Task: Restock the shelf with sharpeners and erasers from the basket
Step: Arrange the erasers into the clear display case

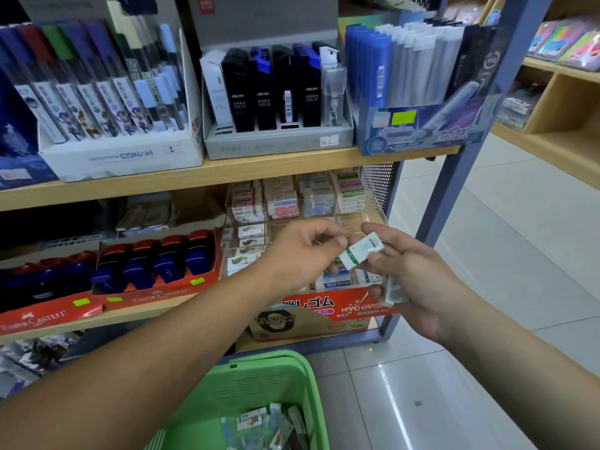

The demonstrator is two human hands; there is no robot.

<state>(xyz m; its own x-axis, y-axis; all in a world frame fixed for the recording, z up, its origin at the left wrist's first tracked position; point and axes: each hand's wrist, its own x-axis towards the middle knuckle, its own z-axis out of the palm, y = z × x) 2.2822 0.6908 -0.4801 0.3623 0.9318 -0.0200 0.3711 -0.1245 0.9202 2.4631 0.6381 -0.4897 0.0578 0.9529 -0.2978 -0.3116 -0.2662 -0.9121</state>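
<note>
Right hand (418,284) pinches white-green eraser (361,252) in front of clear eraser bins (373,219) on lower shelf (107,319). Left hand (303,251), fingers curled, touches its end, grip unclear. Green basket (259,378) below.

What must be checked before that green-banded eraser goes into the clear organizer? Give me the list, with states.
1. Grip on eraser: ok, left hand and right hand both pinch it.
2. Matching green-labelled stack in organizer: ok, back right.
3. Room there: cannot tell.
4. Spare erasers in right hand: ok, held.
5. Basket stock: ok, more inside.
</note>
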